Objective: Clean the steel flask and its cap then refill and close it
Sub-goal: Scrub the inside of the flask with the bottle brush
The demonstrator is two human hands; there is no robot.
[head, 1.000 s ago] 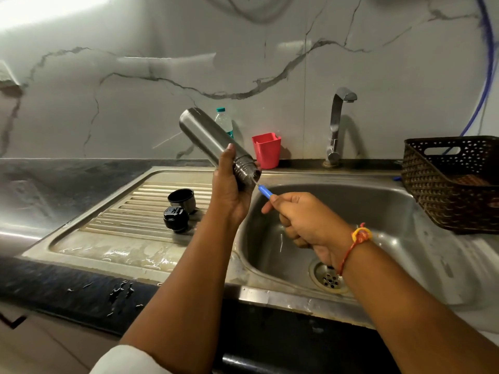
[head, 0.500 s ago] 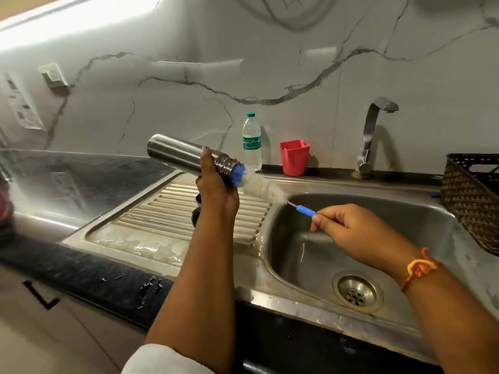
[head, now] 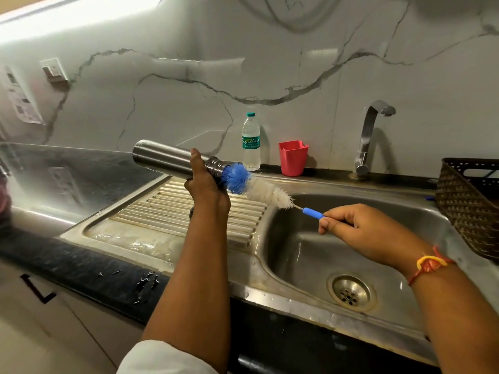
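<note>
Plastic water bottle [head: 251, 141], clear liquid inside, and red cup [head: 293, 157] stand at back edge of worktop [head: 67, 255], near tap [head: 370, 136]. Dark basket [head: 464, 206] at right edge, contents unclear. Steel flask [head: 162, 157] uncapped, held near-level above wet drainboard [head: 151, 220], threaded mouth toward sink basin [head: 297, 252]. Left hand [head: 206, 184] wrapped round its neck end. Bottle brush [head: 259, 188]: blue tip at mouth, white bristles outside. Right hand [head: 359, 228] pinches blue handle. Marble-look wall [head: 297, 63] behind.

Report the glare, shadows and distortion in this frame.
Head view: a bright strip of glare blows out the wall at top left and mirrors on the dark counter; the tap casts a soft shadow to its right; wide-angle bending curves the counter edge and the sink rim; the flask and brush look sharp, with little blur.
</note>
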